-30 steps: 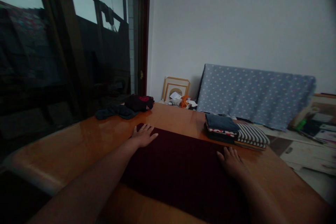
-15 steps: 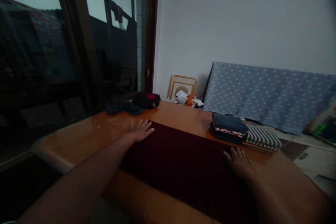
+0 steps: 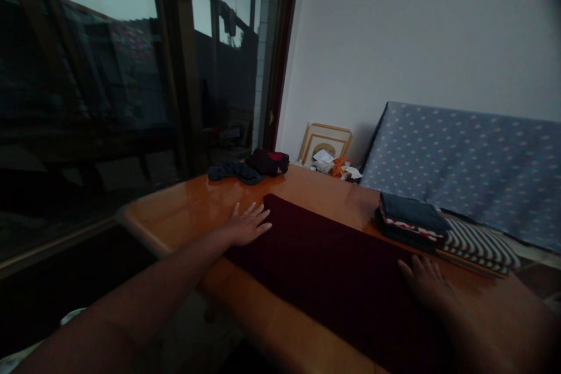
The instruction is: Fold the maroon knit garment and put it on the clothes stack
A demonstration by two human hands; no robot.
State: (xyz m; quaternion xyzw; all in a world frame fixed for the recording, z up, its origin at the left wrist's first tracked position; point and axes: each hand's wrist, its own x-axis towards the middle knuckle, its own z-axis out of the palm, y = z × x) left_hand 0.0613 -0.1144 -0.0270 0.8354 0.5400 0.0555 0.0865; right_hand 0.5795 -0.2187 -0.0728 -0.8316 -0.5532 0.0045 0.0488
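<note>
A dark maroon cloth (image 3: 324, 280) lies flat across the orange-brown polished wooden table (image 3: 184, 222). My left hand (image 3: 248, 225) rests palm down at the cloth's left edge, its fingers spread and its fingertips touching the fabric. My right hand (image 3: 423, 283) lies flat at the cloth's right edge, with the fingers apart. Neither hand holds anything. The cloth's near end is hidden below the bottom of the picture.
A folded dark stack (image 3: 409, 219) and a striped folded cloth (image 3: 480, 248) sit at the table's right. Dark crumpled clothing (image 3: 249, 171) lies at the far end. Picture frames (image 3: 326, 143) lean behind it. Glass doors stand left, and a polka-dot blue cloth (image 3: 464, 175) hangs right.
The whole scene has shifted right in view as my head turned left. Both hands stay flat at the cloth's edges, and the cloth looks unmoved.
</note>
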